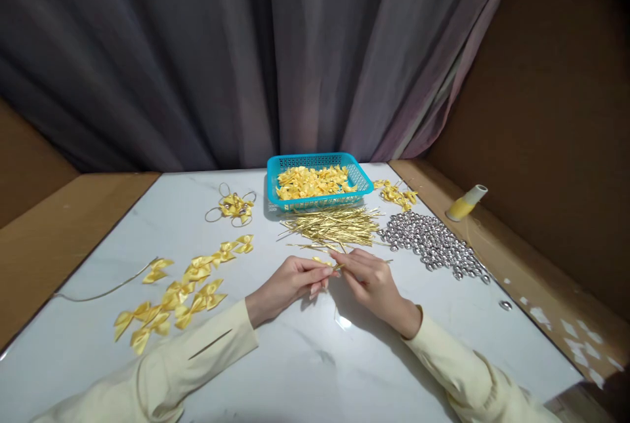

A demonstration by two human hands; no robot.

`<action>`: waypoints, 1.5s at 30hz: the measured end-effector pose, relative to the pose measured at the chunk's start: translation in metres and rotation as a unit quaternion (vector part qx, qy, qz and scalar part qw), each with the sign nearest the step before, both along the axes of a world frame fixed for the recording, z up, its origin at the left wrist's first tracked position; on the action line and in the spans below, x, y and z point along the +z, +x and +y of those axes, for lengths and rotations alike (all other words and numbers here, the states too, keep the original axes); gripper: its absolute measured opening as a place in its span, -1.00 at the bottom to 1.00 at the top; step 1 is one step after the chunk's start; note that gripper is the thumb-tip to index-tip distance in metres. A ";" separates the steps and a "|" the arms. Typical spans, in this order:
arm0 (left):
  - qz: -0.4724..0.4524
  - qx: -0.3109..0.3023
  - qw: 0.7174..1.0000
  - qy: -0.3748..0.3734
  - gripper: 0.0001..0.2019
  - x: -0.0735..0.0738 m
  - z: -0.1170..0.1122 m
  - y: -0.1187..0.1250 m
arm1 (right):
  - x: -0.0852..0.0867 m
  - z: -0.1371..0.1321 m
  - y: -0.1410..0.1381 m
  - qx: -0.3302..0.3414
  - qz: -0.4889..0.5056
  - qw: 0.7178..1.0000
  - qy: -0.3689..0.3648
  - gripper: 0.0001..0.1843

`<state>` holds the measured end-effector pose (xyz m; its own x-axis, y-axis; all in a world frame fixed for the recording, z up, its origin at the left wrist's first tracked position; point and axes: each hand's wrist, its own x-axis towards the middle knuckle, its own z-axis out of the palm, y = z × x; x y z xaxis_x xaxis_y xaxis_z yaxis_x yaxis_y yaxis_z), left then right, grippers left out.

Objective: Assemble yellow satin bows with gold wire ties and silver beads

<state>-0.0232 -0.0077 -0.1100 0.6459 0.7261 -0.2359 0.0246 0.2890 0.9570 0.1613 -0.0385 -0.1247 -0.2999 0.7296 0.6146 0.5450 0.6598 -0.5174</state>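
Both hands meet over the white table just in front of the pile of gold twist ties (339, 226). My left hand (298, 279) pinches a small yellow ribbon bow (322, 261), mostly hidden behind the fingers. Close against it, my right hand (368, 277) grips a gold twist tie, one end of which sticks out past the knuckles on the right. The fingertips of the two hands nearly touch, so where tie and bow meet cannot be made out. Several loose yellow bows (178, 294) lie in rows left of my left hand.
A blue basket (322, 202) of yellow bows stands at the back. Silver beads (436, 239) are heaped at right, below some tied bows (398, 195). A bow cluster with wire loops (236, 208) lies back left. A thread spool (466, 202) stands on the right ledge near paper scraps (540, 317).
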 end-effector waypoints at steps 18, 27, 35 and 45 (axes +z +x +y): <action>0.113 -0.025 0.978 0.172 -0.80 0.025 -0.001 -0.006 | 0.029 0.010 0.018 0.220 0.259 0.765 -0.546 -0.74; 0.143 -0.111 0.964 0.194 -0.77 0.035 -0.010 -0.003 | 0.023 0.010 0.016 0.215 0.194 0.781 -0.553 -0.75; 0.182 -0.097 0.962 0.180 -0.81 0.047 -0.010 -0.004 | 0.023 0.009 0.014 0.187 0.183 0.802 -0.536 -0.70; 0.181 -0.136 0.952 0.205 -0.85 0.043 -0.009 -0.008 | 0.027 0.005 0.011 0.210 0.164 0.797 -0.541 -0.72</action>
